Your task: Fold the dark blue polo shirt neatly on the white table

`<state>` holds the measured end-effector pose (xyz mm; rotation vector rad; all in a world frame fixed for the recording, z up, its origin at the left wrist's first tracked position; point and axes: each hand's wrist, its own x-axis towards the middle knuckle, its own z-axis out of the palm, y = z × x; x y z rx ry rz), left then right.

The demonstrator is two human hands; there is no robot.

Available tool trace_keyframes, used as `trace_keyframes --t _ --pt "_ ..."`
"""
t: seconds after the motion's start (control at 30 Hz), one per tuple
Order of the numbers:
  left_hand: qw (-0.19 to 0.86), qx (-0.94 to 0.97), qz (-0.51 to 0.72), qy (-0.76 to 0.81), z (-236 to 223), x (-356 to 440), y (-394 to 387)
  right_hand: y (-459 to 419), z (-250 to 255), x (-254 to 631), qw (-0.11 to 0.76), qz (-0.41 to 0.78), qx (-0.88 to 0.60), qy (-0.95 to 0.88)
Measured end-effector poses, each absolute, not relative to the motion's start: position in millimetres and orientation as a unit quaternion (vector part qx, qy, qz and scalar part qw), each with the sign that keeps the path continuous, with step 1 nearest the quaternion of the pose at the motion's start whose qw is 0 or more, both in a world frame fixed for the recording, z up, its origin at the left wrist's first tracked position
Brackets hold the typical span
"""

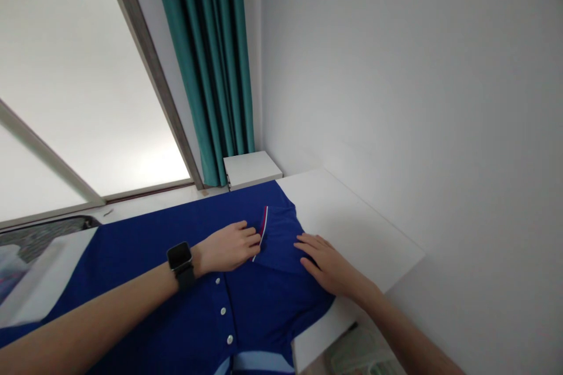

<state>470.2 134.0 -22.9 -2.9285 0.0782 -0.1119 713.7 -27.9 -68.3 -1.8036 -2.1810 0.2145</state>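
A dark blue buttoned garment point(259, 299), apparently a polo shirt or dress, lies spread on a white table point(356, 217). One short sleeve point(281, 231), edged with red and white stripes, is folded inward over its front. My left hand point(231, 246), with a black watch point(180, 258) on the wrist, has its fingers curled at the striped cuff, and the fingertips are partly hidden. Flat on the fold at the sleeve's right side rests my right hand point(325, 261), fingers stretched out. Several white buttons run down the placket, and a light blue collar band point(264, 361) shows at the bottom.
Behind the table stand a small white cabinet point(250, 169) and a teal curtain point(215, 70). A grey wall point(417, 70) borders the right side. Below the table's near right edge is a translucent bag or bin point(360, 357); frosted sliding panels point(83, 70) fill the left.
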Motion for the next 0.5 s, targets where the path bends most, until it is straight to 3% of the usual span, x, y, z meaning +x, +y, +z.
trace_keyframes --t 0.17,0.5 --pt "0.072 -0.981 -0.086 -0.156 -24.4 486.1 122.8 15.9 -65.3 727.0 0.234 0.064 -0.642 -0.727" --pt "-0.005 -0.959 -0.135 -0.247 -70.9 487.8 96.8 101.9 -65.2 698.2 0.144 -0.036 -0.671 -0.726"
